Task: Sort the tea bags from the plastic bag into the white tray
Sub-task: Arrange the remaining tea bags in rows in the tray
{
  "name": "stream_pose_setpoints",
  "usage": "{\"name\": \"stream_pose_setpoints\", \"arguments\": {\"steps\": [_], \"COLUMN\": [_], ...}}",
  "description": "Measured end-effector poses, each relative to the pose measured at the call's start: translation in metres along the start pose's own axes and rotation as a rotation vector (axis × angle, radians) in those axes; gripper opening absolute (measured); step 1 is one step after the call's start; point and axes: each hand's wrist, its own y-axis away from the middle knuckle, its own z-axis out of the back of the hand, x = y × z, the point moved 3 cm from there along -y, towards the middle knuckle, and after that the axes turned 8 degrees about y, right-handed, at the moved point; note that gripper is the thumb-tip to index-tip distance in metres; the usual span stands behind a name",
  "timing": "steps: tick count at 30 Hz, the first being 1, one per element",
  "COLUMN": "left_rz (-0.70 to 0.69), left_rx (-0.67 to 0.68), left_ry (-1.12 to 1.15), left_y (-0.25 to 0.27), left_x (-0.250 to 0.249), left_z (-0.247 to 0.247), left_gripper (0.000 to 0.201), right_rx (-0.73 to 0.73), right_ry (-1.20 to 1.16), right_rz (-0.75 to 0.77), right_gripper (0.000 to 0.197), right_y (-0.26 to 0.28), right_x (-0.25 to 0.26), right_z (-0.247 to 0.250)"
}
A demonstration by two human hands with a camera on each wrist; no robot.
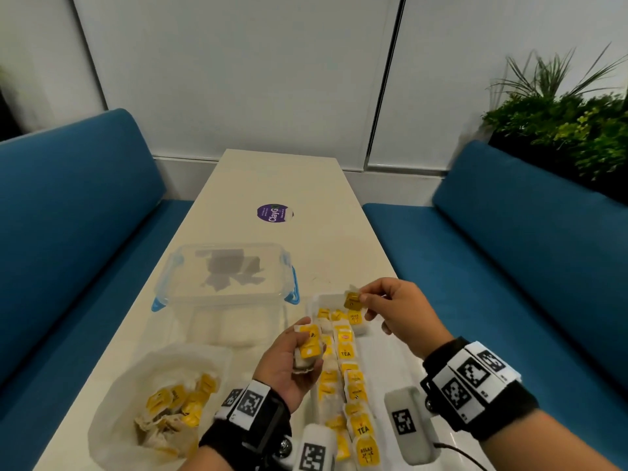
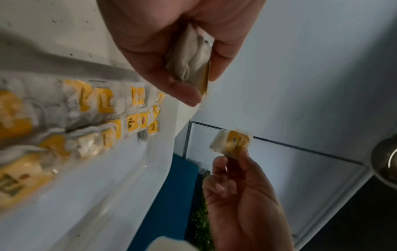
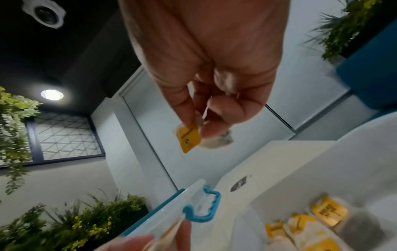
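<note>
My right hand (image 1: 390,309) pinches one tea bag with a yellow tag (image 1: 352,298) between thumb and fingertips, held above the far end of the white tray (image 1: 397,355). The same bag (image 3: 190,139) hangs below the fingers in the right wrist view. My left hand (image 1: 292,362) grips a small stack of tea bags (image 1: 308,346) just left of the tray; in the left wrist view that stack (image 2: 191,59) sits between thumb and fingers. Two rows of tea bags (image 1: 343,375) fill the tray. The plastic bag (image 1: 159,402) with several more lies at the near left.
A clear lidded container with blue clips (image 1: 226,277) stands beyond the plastic bag, left of the tray's far end. A purple round sticker (image 1: 274,214) lies farther up the table (image 1: 272,178). Blue benches (image 1: 509,266) flank both sides; plants (image 1: 571,124) stand at right.
</note>
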Motion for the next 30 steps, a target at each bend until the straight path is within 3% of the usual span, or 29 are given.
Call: {"name": "stream_pose_setpoints", "arguments": {"steps": [3,6,8,12,16,24,28,30], "left_rz": [-0.001,0.004,0.007,0.012,0.022,0.006,0.021,0.031], "left_rx": [0.017,0.05,0.055,0.046,0.054,0.032,0.036,0.043], "left_ry": [-0.122,-0.209,-0.215,-0.239,-0.278,-0.308,-0.313,-0.317], "left_y": [-0.003,-0.004,-0.005,-0.008,-0.008,-0.006,-0.002,-0.001], "left_x": [0.002,0.0,0.0,0.004,0.003,-0.002,-0.002,-0.001], "left_z": [0.003,-0.001,-0.002,0.002,0.006,0.012,0.01,0.007], "left_gripper": [0.022,0.022,0.021,0.02,0.018,0.002,0.005,0.007], "right_rx": [0.095,0.194,0.2,0.164,0.214,0.076,-0.054,-0.02], "right_ry": [0.066,0.434,0.616,0.698,0.625,0.479,0.254,0.097], "right_rz": [-0.02,0.013,-0.025,-0.14,-0.214,-0.307,-0.257,-0.236], "right_gripper": [0.011,0.01,0.012,0.013,0.011,0.021,0.014,0.008], "right_y": [-0.02,-0.041,-0.056,-0.072,-0.079,-0.091,-0.08,-0.064], "right_x": [-0.002,-0.011,-0.03,-0.07,-0.098,-0.116,-0.101,-0.079], "right_z": [0.006,0.006,0.002,-0.008,-0.032,-0.044,-0.028,-0.018]}}
